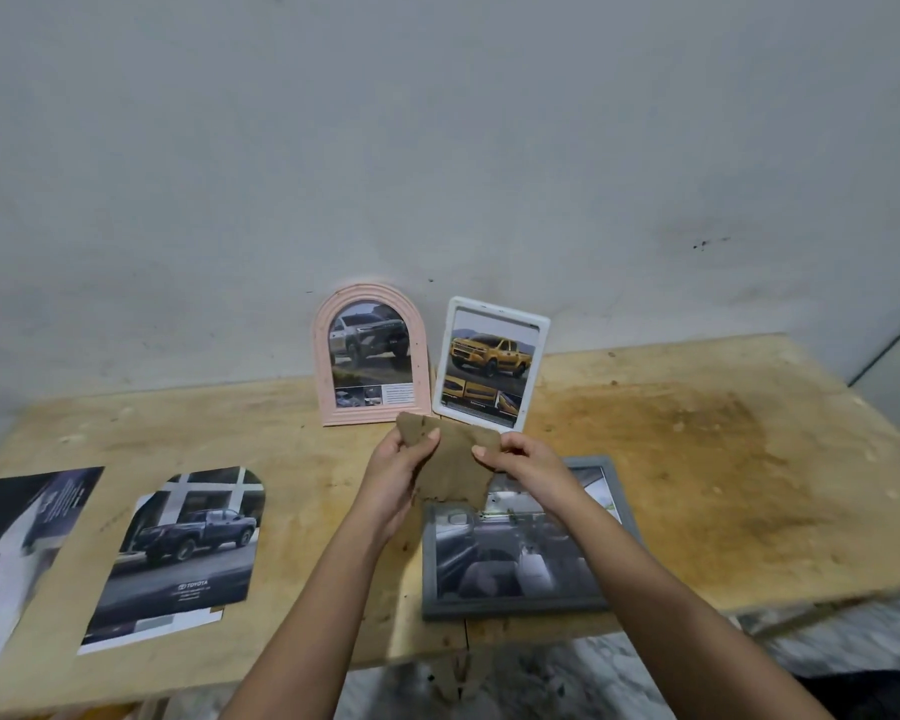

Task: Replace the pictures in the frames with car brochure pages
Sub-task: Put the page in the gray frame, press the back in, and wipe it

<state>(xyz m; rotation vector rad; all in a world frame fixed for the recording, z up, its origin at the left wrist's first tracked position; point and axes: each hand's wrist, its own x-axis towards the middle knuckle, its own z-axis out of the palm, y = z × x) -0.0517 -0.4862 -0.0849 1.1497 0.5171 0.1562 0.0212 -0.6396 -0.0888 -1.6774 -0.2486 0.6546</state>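
- At the near edge of the wooden desk [697,459], a grey frame [515,608] lies flat, a little right of centre; the picture in it is a dim view that looks like a car interior
- To the left, at about the same depth, a brochure page [188,553] cut with an arched top lies flat; it shows a dark pickup truck and the word TOYOTA, and a white edge of paper shows under its lower corner
- Further left, apart from that one and partly out of view, a second dark page [17,553] lies flat on the desk
- Above the far end of the grey frame, both hands hold up a brown cloth [453,470]: the left hand [396,472] pinches its left top edge with the thumb in front, and the right hand [526,467] pinches its right top edge in the same way; the cloth hangs between them with a ragged lower edge
- Just behind the cloth, a pink arched frame [321,371] stands upright with a page of a silver-grey pickup in it
- Just to its right, a white rectangular frame [444,371] stands tilted, holding a page of a yellow pickup
- Both standing frames lean at the back of the desk against a pale grey wall [437,148]
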